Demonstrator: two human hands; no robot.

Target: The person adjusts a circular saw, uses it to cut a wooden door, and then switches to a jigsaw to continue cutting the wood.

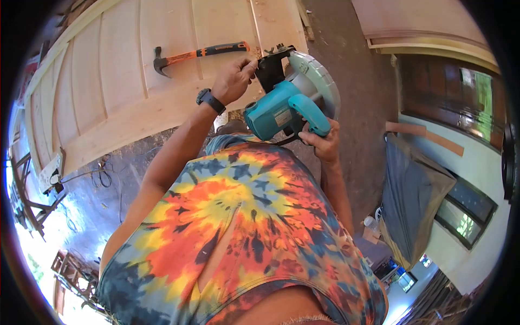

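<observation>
A teal circular saw [276, 111] with a pale grey blade guard [317, 76] is held at the front edge of the wooden panel [119, 59]. My right hand [324, 142] is wrapped round the lower end of its rear handle. With a black watch [210, 101] on the wrist, my left hand [236, 81] is closed at the edge of the saw's black base plate [270, 73]; its fingertips are partly hidden. Beyond that hand, a claw hammer [197, 53] with an orange and black handle lies on the panel.
Cables [102, 172] lie on the concrete floor [355, 86] at the left. Another wooden panel [422, 21] is at the upper right. A dark cloth cover [409, 192] hangs near the wall at the right. Wooden frames [76, 279] stand at the lower left.
</observation>
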